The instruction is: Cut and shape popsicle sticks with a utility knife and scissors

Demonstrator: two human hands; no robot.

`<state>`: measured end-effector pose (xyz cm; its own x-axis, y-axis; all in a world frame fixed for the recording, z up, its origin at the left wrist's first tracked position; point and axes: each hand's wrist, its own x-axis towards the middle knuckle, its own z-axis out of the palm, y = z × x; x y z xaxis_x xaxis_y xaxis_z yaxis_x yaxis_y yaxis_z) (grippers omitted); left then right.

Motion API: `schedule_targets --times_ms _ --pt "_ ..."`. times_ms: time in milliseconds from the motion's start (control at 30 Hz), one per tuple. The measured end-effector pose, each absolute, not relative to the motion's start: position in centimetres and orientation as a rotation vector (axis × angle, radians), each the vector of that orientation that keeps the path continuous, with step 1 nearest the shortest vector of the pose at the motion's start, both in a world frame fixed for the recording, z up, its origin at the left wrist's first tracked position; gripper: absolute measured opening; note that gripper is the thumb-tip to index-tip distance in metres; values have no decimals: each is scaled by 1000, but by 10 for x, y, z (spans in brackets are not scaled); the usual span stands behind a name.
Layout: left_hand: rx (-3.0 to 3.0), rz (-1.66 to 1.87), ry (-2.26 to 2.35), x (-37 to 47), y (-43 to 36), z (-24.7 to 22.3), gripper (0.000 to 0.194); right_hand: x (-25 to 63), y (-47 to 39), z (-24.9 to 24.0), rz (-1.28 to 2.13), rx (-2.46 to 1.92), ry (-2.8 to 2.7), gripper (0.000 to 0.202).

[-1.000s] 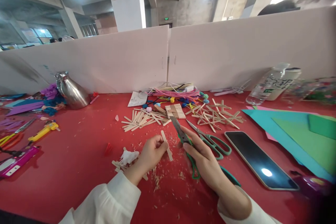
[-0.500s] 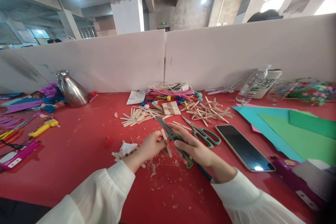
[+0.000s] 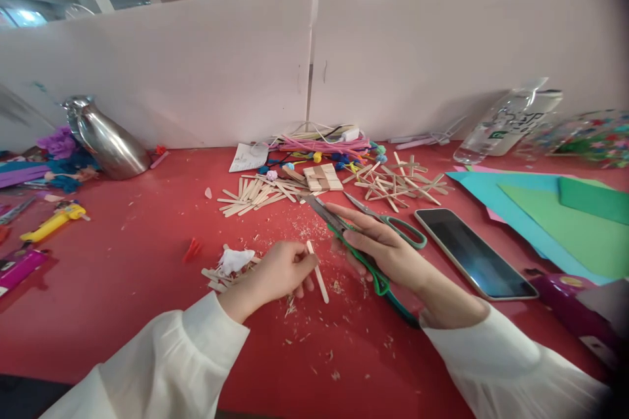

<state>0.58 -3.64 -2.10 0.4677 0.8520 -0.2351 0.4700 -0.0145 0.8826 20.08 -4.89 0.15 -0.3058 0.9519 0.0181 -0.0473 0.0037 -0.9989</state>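
Observation:
Between the thumb and fingers of my left hand is a thin wooden stick, slanting down to the right. My right hand is wrapped round green-handled scissors, their blades pointing up and left. The blades and the stick are apart. Wood shavings lie scattered on the red table beneath both hands. Beyond my hands are a fan of loose sticks, a small block of joined sticks and a crossed pile of sticks. A second pair of scissors lies behind my right hand.
A phone and coloured paper lie on the right. A steel jug stands at the left, near a yellow glue gun. White crumpled tissue sits beside my left wrist. A bottle stands by the white partition.
The view has tilted down. My hands have moved apart, and the scissors in my right hand are now away from the stick in my left hand.

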Motion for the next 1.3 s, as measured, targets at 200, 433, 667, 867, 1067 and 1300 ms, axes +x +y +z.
schedule_targets --times_ms 200,433,667,867,1067,1300 --pt "2211 692 1309 1 -35 -8 18 202 -53 2 1457 -1013 -1203 59" --pt "2577 541 1065 -10 -43 -9 23 205 -48 1 1381 -792 -1245 63" --pt "2739 432 938 -10 -59 -12 31 206 -48 9 1068 -1140 -1434 23" --pt "2848 25 878 -4 -78 -11 62 207 -55 14 1042 -1306 -1801 16" --pt "2793 -31 830 -5 -80 -13 78 203 -55 0 979 -1321 -1860 16" --pt "2722 -58 780 -15 -73 -14 75 208 -66 5 1015 -1364 -1924 14"
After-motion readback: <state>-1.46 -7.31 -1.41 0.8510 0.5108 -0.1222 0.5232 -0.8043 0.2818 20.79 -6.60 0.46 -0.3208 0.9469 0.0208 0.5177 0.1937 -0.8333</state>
